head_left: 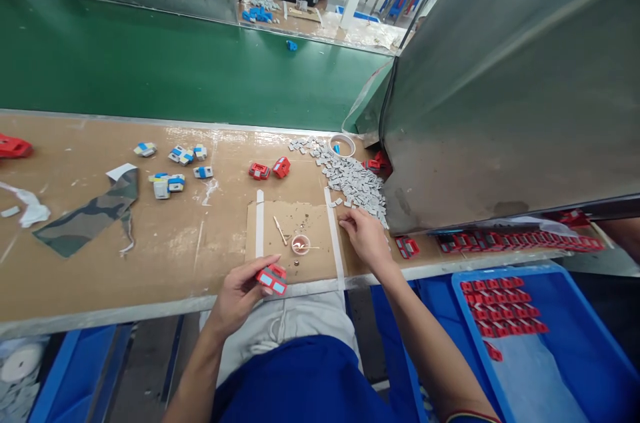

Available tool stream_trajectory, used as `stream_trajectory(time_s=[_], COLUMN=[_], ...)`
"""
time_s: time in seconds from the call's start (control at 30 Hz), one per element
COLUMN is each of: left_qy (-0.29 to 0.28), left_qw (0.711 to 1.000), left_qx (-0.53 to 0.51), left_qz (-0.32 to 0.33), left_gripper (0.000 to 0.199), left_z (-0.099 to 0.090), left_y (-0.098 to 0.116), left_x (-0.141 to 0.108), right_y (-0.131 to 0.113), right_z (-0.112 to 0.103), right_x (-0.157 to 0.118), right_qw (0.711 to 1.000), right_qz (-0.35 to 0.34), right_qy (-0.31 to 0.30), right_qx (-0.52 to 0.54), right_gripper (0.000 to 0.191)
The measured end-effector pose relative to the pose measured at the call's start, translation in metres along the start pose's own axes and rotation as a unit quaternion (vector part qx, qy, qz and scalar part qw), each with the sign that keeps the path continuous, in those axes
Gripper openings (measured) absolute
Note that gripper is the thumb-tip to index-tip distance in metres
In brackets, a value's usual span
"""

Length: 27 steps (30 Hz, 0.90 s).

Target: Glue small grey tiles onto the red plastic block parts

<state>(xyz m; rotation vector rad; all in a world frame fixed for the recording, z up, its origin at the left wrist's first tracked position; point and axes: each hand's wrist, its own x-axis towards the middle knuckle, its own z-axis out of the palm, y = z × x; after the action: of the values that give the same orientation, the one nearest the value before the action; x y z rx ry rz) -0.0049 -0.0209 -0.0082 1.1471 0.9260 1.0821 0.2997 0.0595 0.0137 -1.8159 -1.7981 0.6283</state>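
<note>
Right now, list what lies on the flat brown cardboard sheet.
A small round cup with reddish-brown contents and a thin stick, a thicker pale stick and dark specks lie between white tape strips. The left hand and its red toy piece hide the near-left corner.

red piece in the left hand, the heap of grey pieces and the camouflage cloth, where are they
Red piece [273, 281]: head view, on the face with pale panels
Heap of grey pieces [353, 177]: head view, middle of the heap
Camouflage cloth [93, 213]: head view, middle of its long strip
</note>
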Motion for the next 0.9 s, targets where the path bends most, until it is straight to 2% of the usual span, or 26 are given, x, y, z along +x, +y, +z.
stream_trajectory(time_s=[0.13, 0.23, 0.37, 0.47, 0.57, 0.73, 0.9], left_qy=[-0.029, -0.056, -0.078, -0.061, -0.042, -0.037, -0.036], left_qw=[0.994, 0.985, 0.979, 0.983, 0.987, 0.988, 0.993], left_qx=[-0.102, -0.157, -0.174, -0.156, -0.137, -0.120, -0.067], left_qz=[-0.020, -0.045, -0.073, -0.078, -0.077, -0.085, -0.093], left_gripper=[0.046, 0.049, 0.040, 0.038, 0.040, 0.044, 0.044], left_z=[0.008, 0.015, 0.015, 0.013, 0.013, 0.018, 0.018], left_y=[0.002, 0.001, -0.001, -0.003, -0.003, -0.001, -0.001], left_x=[0.001, 0.004, 0.006, 0.004, 0.003, 0.003, 0.003], right_y=[-0.015, -0.044, -0.086, -0.099, -0.099, -0.094, -0.097], right_z=[-0.015, -0.018, -0.003, 0.013, 0.023, 0.025, 0.022], right_x=[-0.028, -0.060, -0.085, -0.086, -0.083, -0.085, -0.087], right_qw=[0.993, 0.959, 0.912, 0.900, 0.907, 0.921, 0.961], right_qz=[0.009, 0.034, 0.053, 0.065, 0.057, 0.029, -0.037], right_qy=[-0.047, -0.091, -0.169, -0.177, -0.183, -0.193, -0.137], right_qx=[0.110, 0.265, 0.369, 0.393, 0.376, 0.338, 0.239], right_gripper=[0.017, 0.022, 0.020, 0.023, 0.026, 0.024, 0.021])
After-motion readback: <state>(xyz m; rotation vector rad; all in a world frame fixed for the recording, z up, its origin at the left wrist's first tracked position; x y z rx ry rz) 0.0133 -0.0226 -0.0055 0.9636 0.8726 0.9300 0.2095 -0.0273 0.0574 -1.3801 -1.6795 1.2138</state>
